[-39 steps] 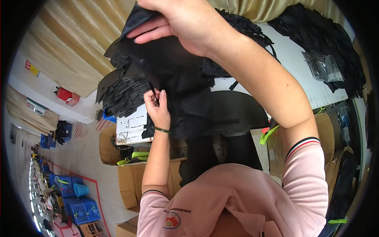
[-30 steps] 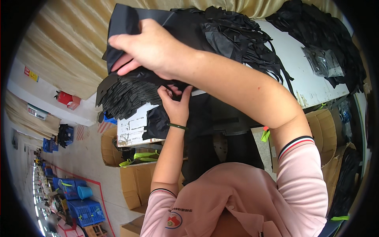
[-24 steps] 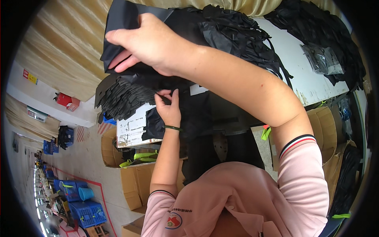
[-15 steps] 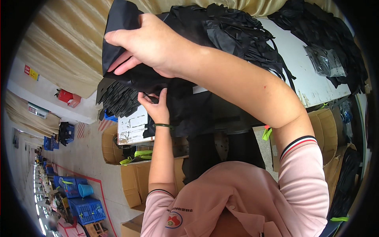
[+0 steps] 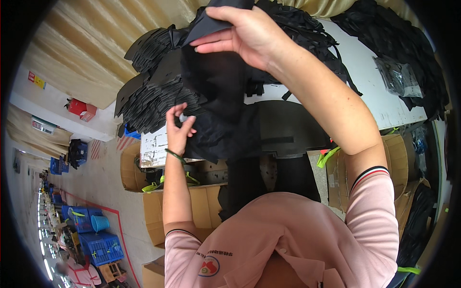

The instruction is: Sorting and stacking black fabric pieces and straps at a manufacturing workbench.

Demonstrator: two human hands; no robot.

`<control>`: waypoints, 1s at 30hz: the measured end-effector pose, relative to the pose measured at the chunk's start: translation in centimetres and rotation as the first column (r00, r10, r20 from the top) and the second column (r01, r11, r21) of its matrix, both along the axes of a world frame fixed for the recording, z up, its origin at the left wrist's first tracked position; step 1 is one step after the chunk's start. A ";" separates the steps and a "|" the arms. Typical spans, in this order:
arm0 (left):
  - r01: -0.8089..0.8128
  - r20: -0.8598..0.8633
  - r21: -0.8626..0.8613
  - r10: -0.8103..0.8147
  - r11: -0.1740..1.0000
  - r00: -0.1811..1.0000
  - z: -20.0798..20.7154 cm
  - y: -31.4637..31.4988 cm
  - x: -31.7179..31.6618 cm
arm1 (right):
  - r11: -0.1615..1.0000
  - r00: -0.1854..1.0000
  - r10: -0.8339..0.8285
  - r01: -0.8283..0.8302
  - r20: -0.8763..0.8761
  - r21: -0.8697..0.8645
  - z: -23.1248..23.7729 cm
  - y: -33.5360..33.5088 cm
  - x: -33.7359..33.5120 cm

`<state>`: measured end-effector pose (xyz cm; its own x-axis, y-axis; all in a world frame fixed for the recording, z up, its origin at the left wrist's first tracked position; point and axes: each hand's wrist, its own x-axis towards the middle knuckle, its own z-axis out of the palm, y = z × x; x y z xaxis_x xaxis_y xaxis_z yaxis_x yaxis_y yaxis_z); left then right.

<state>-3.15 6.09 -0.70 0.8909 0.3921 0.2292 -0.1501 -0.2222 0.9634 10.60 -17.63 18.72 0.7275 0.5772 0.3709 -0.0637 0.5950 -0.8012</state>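
Note:
My right hand (image 5: 245, 36) is raised at the far side of the table, closed on the edge of a black fabric piece (image 5: 211, 79). The cloth hangs from it toward the near edge. My left hand (image 5: 178, 127) is lower and to the left, its fingers curved and apart, beside the fabric and a stack of black panels (image 5: 149, 105). A small pale spot shows between its fingers; I cannot make out what it is. In front of my body, a smooth dark panel (image 5: 290, 127) lies at the table's near edge.
More black panels (image 5: 151, 50) are stacked at the far left. Black strapped pieces (image 5: 384, 43) and a clear plastic bag (image 5: 398, 77) lie on the white table (image 5: 384, 113) at right. Cardboard boxes (image 5: 175, 211) stand below. Blue crates (image 5: 101, 247) are on the floor at left.
My right hand has moved right with the fabric, uncovering the stacked panels at left. My left hand has let go of the cloth and shifted left. The smooth dark panel shows more.

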 end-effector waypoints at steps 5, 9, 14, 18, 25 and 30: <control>0.125 0.032 -0.013 -0.125 0.992 0.992 -1.4 -3.6 2.9 | 0.994 0.994 0.108 -0.108 -0.025 0.015 1.0 2.6 -3.1; 0.019 0.032 0.070 -0.021 0.997 0.999 -2.2 -5.4 4.8 | 0.987 0.987 0.153 -0.155 0.054 0.034 2.5 3.9 -4.8; 0.131 0.286 -0.172 -0.078 0.976 0.955 -0.7 -5.9 4.5 | 0.982 0.976 0.187 -0.187 0.113 -0.012 3.4 3.6 -5.0; 0.248 0.155 -0.212 -0.218 0.945 0.964 -0.1 -3.8 3.7 | 0.982 0.972 0.188 -0.187 0.141 -0.022 3.8 3.1 -5.2; 0.058 0.052 -0.151 -0.051 0.987 0.997 -1.8 -0.5 1.2 | 0.997 0.992 0.067 -0.064 0.104 -0.030 2.4 1.2 -3.0; -0.282 0.203 0.248 0.235 0.927 0.950 -2.3 8.2 -4.4 | 0.972 0.996 -0.023 0.001 -0.091 -0.235 -4.3 -4.8 -1.1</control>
<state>-7.57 14.34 -3.02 0.7063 0.5061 0.4950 -0.2049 -0.5231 0.8273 9.53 -22.46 14.41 0.7596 0.6311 0.1575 -0.1377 0.3927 -0.9093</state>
